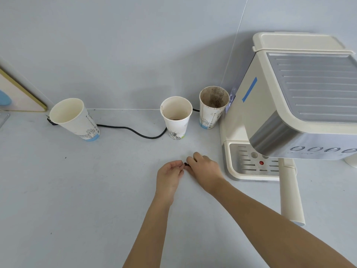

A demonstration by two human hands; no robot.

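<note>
- On my feed the left cup (74,118), upper left, looks empty; a speck (65,157) on the table (77,190) below it is left to collect, I judge
- Left hand (170,176), centre frame, curls its fingers toward the dark bits (187,165); I cannot tell whether it grips them
- The bits sit between both hands' fingertips, low over the table
- Right hand (204,169) pinches them; I reckon gathering is midway, with no drop into the middle cup (176,117) yet

pale grey wall (135,45), white tabletop (67,190), soft light
</note>
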